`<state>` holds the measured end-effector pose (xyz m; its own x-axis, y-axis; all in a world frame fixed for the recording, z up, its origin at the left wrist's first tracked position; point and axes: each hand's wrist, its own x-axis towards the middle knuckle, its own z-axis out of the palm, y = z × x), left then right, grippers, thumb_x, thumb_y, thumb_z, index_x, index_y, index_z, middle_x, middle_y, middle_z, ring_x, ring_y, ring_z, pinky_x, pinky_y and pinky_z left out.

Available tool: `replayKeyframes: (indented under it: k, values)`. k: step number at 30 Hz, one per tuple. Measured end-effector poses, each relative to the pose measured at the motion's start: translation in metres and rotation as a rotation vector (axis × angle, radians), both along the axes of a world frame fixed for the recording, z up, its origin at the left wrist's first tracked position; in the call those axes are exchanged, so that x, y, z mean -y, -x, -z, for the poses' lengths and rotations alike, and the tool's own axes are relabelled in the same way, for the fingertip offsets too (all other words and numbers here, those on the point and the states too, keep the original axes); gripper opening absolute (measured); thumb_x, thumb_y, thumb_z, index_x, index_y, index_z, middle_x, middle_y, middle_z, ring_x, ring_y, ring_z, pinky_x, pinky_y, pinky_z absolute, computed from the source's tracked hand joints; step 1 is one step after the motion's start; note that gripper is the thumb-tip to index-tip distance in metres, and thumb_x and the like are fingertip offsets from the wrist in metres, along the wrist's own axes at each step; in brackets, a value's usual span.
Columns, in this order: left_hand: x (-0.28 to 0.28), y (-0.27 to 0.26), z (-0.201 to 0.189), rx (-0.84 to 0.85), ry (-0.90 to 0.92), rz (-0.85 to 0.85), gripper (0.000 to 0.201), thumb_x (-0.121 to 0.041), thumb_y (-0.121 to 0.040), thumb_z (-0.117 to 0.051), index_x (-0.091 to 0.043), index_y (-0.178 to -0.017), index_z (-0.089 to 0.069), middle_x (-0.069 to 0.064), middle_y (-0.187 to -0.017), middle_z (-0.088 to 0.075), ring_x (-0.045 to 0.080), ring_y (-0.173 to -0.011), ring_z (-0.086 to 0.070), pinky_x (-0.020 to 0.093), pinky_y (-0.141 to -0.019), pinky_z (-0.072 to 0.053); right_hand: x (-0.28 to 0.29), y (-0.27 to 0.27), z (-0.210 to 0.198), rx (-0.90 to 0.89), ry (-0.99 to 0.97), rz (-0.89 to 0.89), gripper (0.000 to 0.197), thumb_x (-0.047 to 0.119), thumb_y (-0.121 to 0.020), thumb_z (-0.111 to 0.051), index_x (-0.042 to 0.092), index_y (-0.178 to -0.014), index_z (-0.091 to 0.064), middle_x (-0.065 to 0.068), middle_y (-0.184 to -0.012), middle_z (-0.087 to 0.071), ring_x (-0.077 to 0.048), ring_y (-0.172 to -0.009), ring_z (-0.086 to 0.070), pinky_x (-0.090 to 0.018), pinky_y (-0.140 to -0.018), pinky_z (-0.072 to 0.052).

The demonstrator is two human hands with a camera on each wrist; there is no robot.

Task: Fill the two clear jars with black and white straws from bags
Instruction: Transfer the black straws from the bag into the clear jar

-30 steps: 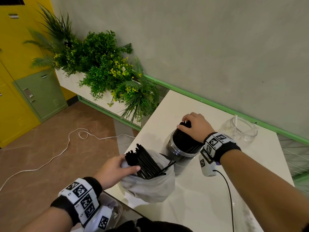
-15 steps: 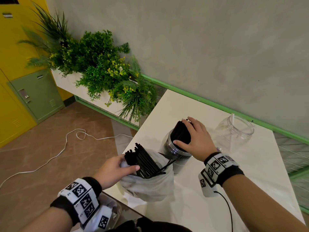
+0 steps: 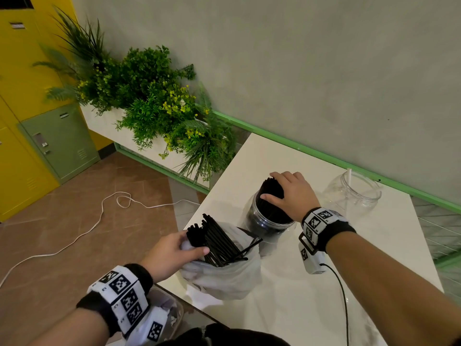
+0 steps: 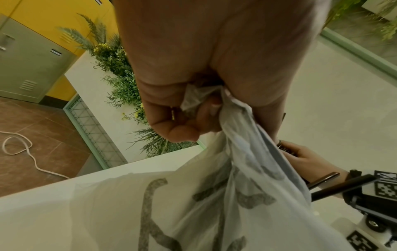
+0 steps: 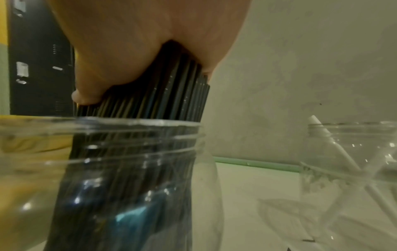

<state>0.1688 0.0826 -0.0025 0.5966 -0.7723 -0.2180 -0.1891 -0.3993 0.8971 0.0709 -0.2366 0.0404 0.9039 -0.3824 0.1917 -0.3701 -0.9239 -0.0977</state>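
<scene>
A clear jar (image 3: pixel 268 227) (image 5: pixel 133 169) stands mid-table, packed with black straws (image 3: pixel 273 191) (image 5: pixel 150 95). My right hand (image 3: pixel 289 193) (image 5: pixel 128 51) grips the bundle's top, thumb on one side and fingers over the far side. A white plastic bag (image 3: pixel 224 278) (image 4: pixel 193 203) at the table's near-left corner holds more black straws (image 3: pixel 217 240). My left hand (image 3: pixel 174 250) (image 4: pixel 193 101) pinches the bag's rim. A second clear jar (image 3: pixel 354 196) (image 5: pixel 352 169) at the far right holds a few white straws (image 5: pixel 322 132).
The white table (image 3: pixel 324 295) meets a grey wall with a green rail (image 3: pixel 324 156). A planter of green plants (image 3: pixel 154 101) stands left of the table. A white cable (image 3: pixel 74 236) lies on the brown floor. Yellow and green lockers (image 3: pixel 50 141) fill the far left.
My right hand has drawn back and turned on the straw bundle, from covering its top to gripping its upper end from the side. The left hand has stayed on the bag.
</scene>
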Motion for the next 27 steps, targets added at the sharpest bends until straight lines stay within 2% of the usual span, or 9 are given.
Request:
replayKeyframes:
  k: [4,7,10,13,19,21,23,25,27]
  values:
    - [0.002,0.001,0.0,0.023,-0.012,-0.008,0.022,-0.038,-0.08,-0.073,-0.027,-0.098,-0.067,-0.014,-0.093,-0.074,-0.001,-0.09,-0.066,0.026,-0.087,-0.051,0.0,0.003,-0.004,-0.021,0.059,0.002,0.08,0.072,-0.081,-0.046,0.025,-0.144,-0.036,-0.002,-0.138,-0.046,-0.027,-0.124,-0.039,-0.043,-0.1,-0.037]
    - [0.001,-0.001,0.0,0.004,0.0,-0.009,0.032,-0.047,-0.075,-0.075,-0.028,-0.098,-0.067,-0.013,-0.094,-0.074,0.001,-0.091,-0.067,0.027,-0.087,-0.051,-0.016,0.009,-0.014,0.145,0.061,-0.024,0.083,0.075,-0.078,-0.04,0.023,-0.144,-0.037,-0.002,-0.138,-0.045,-0.025,-0.126,-0.036,-0.043,-0.104,-0.032]
    - [0.002,0.0,-0.001,0.01,0.004,-0.017,0.02,-0.038,-0.08,-0.072,-0.028,-0.097,-0.066,-0.012,-0.093,-0.073,-0.001,-0.088,-0.066,0.025,-0.086,-0.051,-0.043,0.022,-0.025,0.297,-0.183,-0.144,0.072,0.068,-0.08,-0.048,0.02,-0.135,-0.049,0.002,-0.122,-0.052,-0.016,-0.111,-0.044,-0.032,-0.097,-0.037]
    - [0.002,-0.002,0.0,0.007,0.007,-0.018,0.022,-0.038,-0.082,-0.071,-0.027,-0.1,-0.066,-0.011,-0.095,-0.073,0.0,-0.091,-0.066,0.026,-0.087,-0.05,-0.072,0.041,-0.02,0.212,-0.466,-0.307,0.067,0.068,-0.076,-0.058,0.021,-0.123,-0.059,0.011,-0.098,-0.054,-0.004,-0.086,-0.05,-0.018,-0.078,-0.04]
    - [0.003,-0.004,0.005,0.003,0.005,-0.034,0.026,-0.042,-0.081,-0.072,-0.028,-0.102,-0.067,-0.012,-0.099,-0.072,0.002,-0.095,-0.065,0.029,-0.09,-0.05,-0.098,0.065,0.021,0.09,-0.651,-0.317,0.082,0.062,-0.061,-0.078,0.031,-0.13,-0.046,0.012,-0.104,-0.044,-0.005,-0.08,-0.048,-0.011,-0.074,-0.04]
    - [0.002,-0.003,0.005,-0.016,0.019,-0.031,0.034,-0.047,-0.078,-0.073,-0.028,-0.105,-0.066,-0.013,-0.102,-0.072,0.003,-0.098,-0.065,0.03,-0.092,-0.05,-0.108,0.064,0.033,0.165,-0.753,-0.215,0.072,0.051,-0.063,-0.082,0.032,-0.124,-0.049,0.008,-0.101,-0.048,-0.009,-0.072,-0.049,-0.012,-0.067,-0.041]
    - [0.003,-0.001,0.006,-0.02,0.03,-0.029,0.037,-0.047,-0.078,-0.073,-0.028,-0.109,-0.066,-0.014,-0.104,-0.071,0.001,-0.099,-0.064,0.029,-0.093,-0.049,-0.118,0.06,0.041,0.24,-0.789,-0.157,0.047,0.036,-0.071,-0.083,0.025,-0.11,-0.059,0.005,-0.093,-0.053,-0.009,-0.071,-0.052,-0.012,-0.066,-0.041]
    - [0.004,0.001,0.005,-0.015,0.034,-0.031,0.033,-0.04,-0.081,-0.072,-0.027,-0.11,-0.066,-0.015,-0.105,-0.071,-0.001,-0.099,-0.064,0.028,-0.093,-0.049,-0.125,0.052,0.041,0.264,-0.739,-0.165,0.014,0.028,-0.082,-0.073,0.021,-0.091,-0.064,0.006,-0.085,-0.057,-0.006,-0.075,-0.054,-0.012,-0.069,-0.039]
    - [0.003,0.002,0.004,-0.014,0.039,-0.029,0.031,-0.039,-0.082,-0.072,-0.027,-0.109,-0.066,-0.016,-0.103,-0.071,-0.002,-0.098,-0.064,0.027,-0.093,-0.049,-0.129,0.042,0.03,0.234,-0.691,-0.188,0.005,0.022,-0.089,-0.065,0.021,-0.084,-0.063,0.011,-0.082,-0.056,0.0,-0.076,-0.053,-0.012,-0.071,-0.036]
